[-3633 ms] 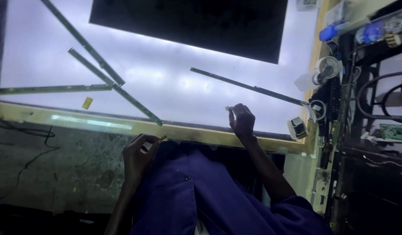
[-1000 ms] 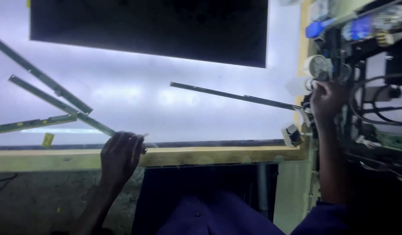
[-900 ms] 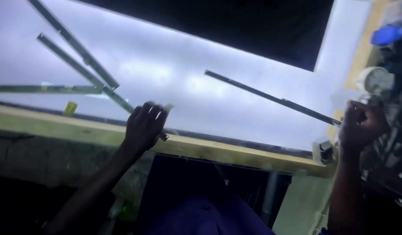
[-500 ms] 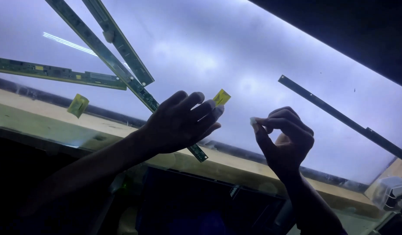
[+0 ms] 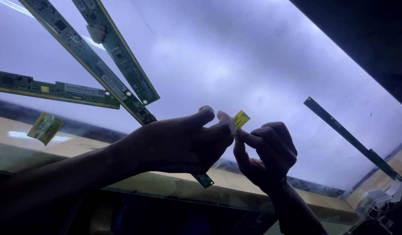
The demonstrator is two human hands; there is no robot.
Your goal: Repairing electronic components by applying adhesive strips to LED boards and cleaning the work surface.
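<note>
- The left hand (image 5: pixel 179 143) and the right hand (image 5: pixel 266 154) meet in the middle of the view, dark against a glowing white panel (image 5: pixel 236 65) that is smooth and evenly lit.
- Between them is a small yellow tab (image 5: pixel 241 119), thin, flat and roughly rectangular, slightly glossy; it stands up just above the fingertips.
- The left grip is together: thumb and forefinger pinch near the tab's lower edge. The right grip is also drawn together just beside it, its fingers curled; I cannot tell for certain which hand alone carries the tab.
- Three long, narrow green circuit strips lie on the panel at upper left: one slanted strip (image 5: pixel 92 65) runs down behind the left hand, its end showing below the wrist; a second slanted strip (image 5: pixel 120 56) lies just beside it; a third strip (image 5: pixel 53 89) lies nearly level.
- A dark slim bar (image 5: pixel 349 137) lies at an angle at the right.
- A second yellowish tab (image 5: pixel 45 127) lies on the surface's pale rim (image 5: pixel 18 143), well apart from the hands.
</note>
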